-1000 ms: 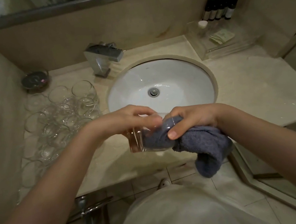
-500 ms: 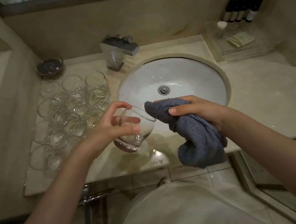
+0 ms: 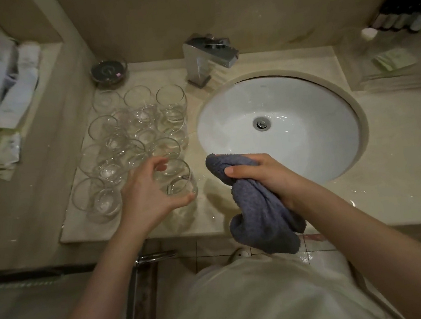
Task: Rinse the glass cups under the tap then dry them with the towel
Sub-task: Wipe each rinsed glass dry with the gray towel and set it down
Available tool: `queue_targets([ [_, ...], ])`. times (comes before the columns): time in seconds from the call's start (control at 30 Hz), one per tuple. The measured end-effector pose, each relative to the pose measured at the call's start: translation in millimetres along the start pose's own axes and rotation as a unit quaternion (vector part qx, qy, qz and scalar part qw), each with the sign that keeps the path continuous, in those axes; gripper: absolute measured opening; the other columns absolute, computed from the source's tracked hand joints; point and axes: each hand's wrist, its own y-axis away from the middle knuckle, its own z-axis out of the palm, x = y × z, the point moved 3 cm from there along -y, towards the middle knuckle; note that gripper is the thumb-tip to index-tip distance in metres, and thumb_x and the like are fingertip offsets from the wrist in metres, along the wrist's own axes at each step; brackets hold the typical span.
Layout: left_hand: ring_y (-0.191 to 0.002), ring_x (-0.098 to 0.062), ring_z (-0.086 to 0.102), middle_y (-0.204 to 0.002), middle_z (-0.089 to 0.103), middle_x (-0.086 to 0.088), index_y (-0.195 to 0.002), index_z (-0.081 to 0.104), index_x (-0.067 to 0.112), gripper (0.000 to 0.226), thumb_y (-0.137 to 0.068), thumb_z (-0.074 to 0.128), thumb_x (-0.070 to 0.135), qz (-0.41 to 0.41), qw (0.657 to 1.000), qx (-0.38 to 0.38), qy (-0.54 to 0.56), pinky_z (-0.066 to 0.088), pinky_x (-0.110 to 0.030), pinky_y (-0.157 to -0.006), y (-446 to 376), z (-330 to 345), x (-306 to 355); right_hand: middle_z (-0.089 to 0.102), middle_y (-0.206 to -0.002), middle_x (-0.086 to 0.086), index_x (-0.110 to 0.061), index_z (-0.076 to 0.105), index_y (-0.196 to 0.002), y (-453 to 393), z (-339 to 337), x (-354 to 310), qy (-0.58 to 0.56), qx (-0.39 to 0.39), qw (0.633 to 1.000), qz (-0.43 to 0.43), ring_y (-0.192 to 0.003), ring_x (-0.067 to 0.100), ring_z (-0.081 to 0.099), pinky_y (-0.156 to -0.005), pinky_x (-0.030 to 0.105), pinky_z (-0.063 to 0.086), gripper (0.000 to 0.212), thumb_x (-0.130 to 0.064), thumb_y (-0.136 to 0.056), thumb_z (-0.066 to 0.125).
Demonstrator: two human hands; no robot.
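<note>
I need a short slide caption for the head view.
Left hand sets a glass cup beside others; right hand holds the towel.

Clear glass cup (image 3: 177, 182) upright at cluster's near-right corner; grey towel (image 3: 261, 206) bunched.

L hand (image 3: 149, 194) grips a glass cup (image 3: 179, 182) at its rim, cup upright at the front-right corner of the cluster of glass cups (image 3: 131, 132) on the counter (image 3: 405, 160), left of the sink (image 3: 280, 128). R hand (image 3: 267, 176) is closed round a bunched grey towel (image 3: 262, 219), over the sink's front edge. Tap (image 3: 206, 58) sits behind, no water visible.
</note>
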Motion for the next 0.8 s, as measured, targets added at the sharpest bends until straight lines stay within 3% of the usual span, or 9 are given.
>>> queue_targets([
  [0.17,-0.124,-0.019,0.040,-0.110,0.054,0.015,-0.126,0.057,0.026,0.087,-0.049,0.093,0.044,-0.011,0.994,0.037,-0.100,0.032,-0.049,-0.106,-1,5,-8,0.074,-0.085,-0.001,-0.016,0.073,-0.105,-6,7,6,0.029,0.003,1.000,0.010,-0.077,0.009,0.067,-0.071,0.020,0.052,0.020,-0.011,-0.086,0.069],
  [0.53,-0.135,-0.015,0.028,-0.130,0.051,0.002,-0.131,0.056,0.027,0.092,-0.049,0.095,0.037,-0.067,0.989,0.027,-0.126,0.018,-0.054,-0.115,-4,12,-20,0.073,-0.084,0.001,-0.015,0.073,-0.103,-11,5,16,0.030,0.009,0.999,0.034,-0.076,0.013,0.066,-0.071,0.023,0.052,0.018,-0.011,-0.087,0.069],
  [0.8,-0.139,-0.013,0.022,-0.134,0.049,0.001,-0.132,0.054,0.028,0.093,-0.050,0.095,0.039,-0.058,0.986,0.013,-0.153,0.018,-0.047,-0.111,-3,15,-23,0.072,-0.086,0.005,-0.012,0.072,-0.107,-15,8,19,0.030,0.007,0.999,0.039,-0.076,0.016,0.066,-0.072,0.026,0.052,0.021,-0.012,-0.086,0.069],
])
